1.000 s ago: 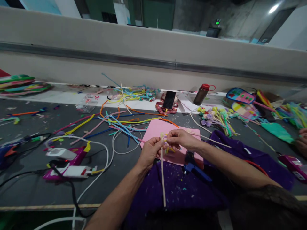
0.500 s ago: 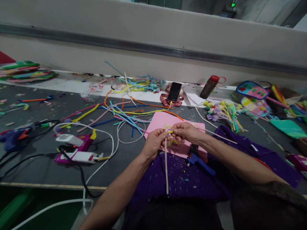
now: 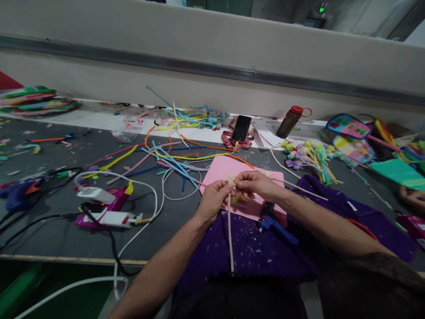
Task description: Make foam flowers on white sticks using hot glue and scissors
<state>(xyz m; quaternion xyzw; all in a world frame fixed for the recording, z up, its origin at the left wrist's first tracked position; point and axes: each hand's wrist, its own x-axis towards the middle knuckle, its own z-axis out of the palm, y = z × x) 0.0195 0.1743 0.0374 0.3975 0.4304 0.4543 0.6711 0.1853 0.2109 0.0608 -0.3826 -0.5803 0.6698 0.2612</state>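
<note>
My left hand [image 3: 213, 199] is closed, thumb and fingers pinching a small pale flower head [image 3: 230, 177] made of fuzzy craft stems. A long cream pipe cleaner [image 3: 230, 235] hangs down from it like a stalk. My right hand [image 3: 255, 183] pinches at the flower's right side, where a small yellow bit shows at the fingertips. Both hands are above a pink sheet [image 3: 215, 168], on which small yellow pieces [image 3: 240, 198] lie. A blue glue gun [image 3: 279, 227] rests beneath my right forearm, partly on the sheet and partly on purple cloth [image 3: 226, 252].
Loose coloured pipe cleaners [image 3: 172, 161] spread to the left, beside a magenta power strip [image 3: 116, 199] with cables. Another glue gun [image 3: 20, 192] lies far left. Behind are a phone [image 3: 241, 128], a bottle [image 3: 289, 122] and bunched small flowers [image 3: 312, 157]. Another person's hand [image 3: 413, 199] is at the right edge.
My hands stay nearly in place, with the right fingers shifting slightly at the flower. At far right, the teal sheet has moved and another person's hand shows more clearly below it.
</note>
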